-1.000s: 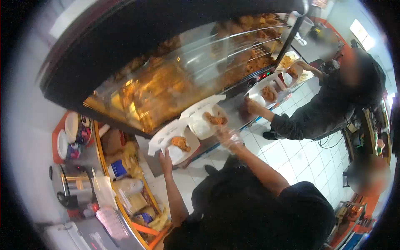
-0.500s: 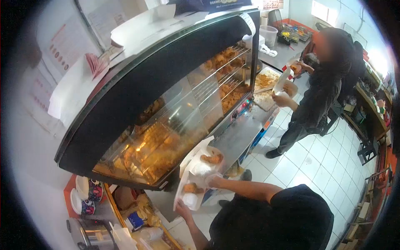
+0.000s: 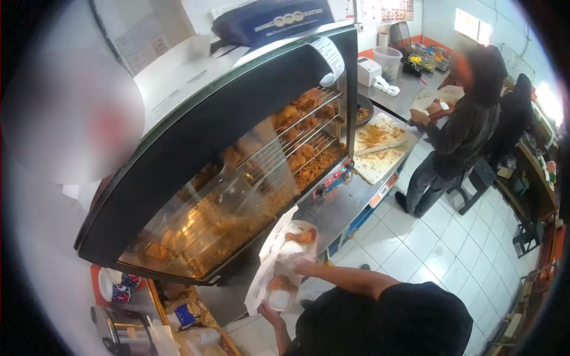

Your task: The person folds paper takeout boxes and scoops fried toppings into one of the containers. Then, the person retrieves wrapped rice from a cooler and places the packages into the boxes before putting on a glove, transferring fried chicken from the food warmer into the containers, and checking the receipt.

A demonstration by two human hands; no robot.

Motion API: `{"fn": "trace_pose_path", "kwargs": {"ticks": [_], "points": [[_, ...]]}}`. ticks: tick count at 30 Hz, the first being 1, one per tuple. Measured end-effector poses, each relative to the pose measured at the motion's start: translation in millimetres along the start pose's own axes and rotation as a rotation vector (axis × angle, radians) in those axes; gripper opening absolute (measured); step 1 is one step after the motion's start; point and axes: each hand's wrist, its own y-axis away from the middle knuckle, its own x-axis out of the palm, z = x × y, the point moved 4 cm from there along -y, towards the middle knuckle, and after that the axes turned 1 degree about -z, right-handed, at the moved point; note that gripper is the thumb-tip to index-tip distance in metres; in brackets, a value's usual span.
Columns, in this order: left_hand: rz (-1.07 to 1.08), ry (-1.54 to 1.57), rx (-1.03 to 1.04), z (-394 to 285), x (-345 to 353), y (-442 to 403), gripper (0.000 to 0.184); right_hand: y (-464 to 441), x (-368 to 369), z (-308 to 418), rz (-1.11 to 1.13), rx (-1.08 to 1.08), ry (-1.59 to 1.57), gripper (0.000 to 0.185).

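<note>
Two open cardboard takeaway boxes appear to lie end to end in front of me. In the nearer takeaway box (image 3: pixel 289 308) sit a piece of fried chicken (image 3: pixel 278 283) and a white mound, probably rice (image 3: pixel 278 299). My left hand (image 3: pixel 271 312) grips its lower corner. The farther takeaway box (image 3: pixel 309 226) contains another piece of fried chicken (image 3: pixel 301 236) and a white mound (image 3: pixel 291 248). At that box's near end is my right hand (image 3: pixel 301 264), in a clear plastic glove, seemingly closed on the edge. Its fingertips are partly hidden inside.
A glass-fronted warming cabinet (image 3: pixel 208 160) with fried chicken on racks stands ahead. Right of it lies a crumb-covered cutting board (image 3: pixel 380 145). A co-worker (image 3: pixel 460 130) holds an open box (image 3: pixel 445 101) with food. Below left are a steel cooker (image 3: pixel 127 332) and patterned bowls (image 3: pixel 122 291).
My view has shifted, showing more of the cutting board and the cabinet top. Both my hands stay at the boxes. The co-worker has moved back from the board and holds an open box higher.
</note>
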Motion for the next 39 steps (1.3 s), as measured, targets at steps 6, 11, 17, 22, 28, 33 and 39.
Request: {"fn": "trace_pose_path", "kwargs": {"ticks": [6,11,17,22,28,33,39], "points": [[0.045,-0.237,0.389,-19,69,60,0.040,-3,-112,-26,0.516,0.102,-0.055,0.029],[-0.010,0.287,-0.035,-61,117,138,0.055,22,-172,-53,0.483,0.107,-0.329,0.027],[0.000,0.481,-0.040,-106,160,174,0.064,47,-227,-81,0.472,0.180,-0.421,0.026],[0.228,0.738,-0.125,-120,196,158,0.062,59,-273,-116,0.473,0.264,-0.292,0.026],[0.223,0.650,-0.186,-170,282,129,0.042,62,-374,-171,0.231,0.319,-0.383,0.020],[0.793,0.765,-0.254,-234,386,120,0.057,73,-481,-278,0.097,0.225,0.080,0.022],[1.274,0.732,-0.339,-253,544,146,0.077,100,-576,-418,-0.068,0.662,-0.310,0.018]]}}
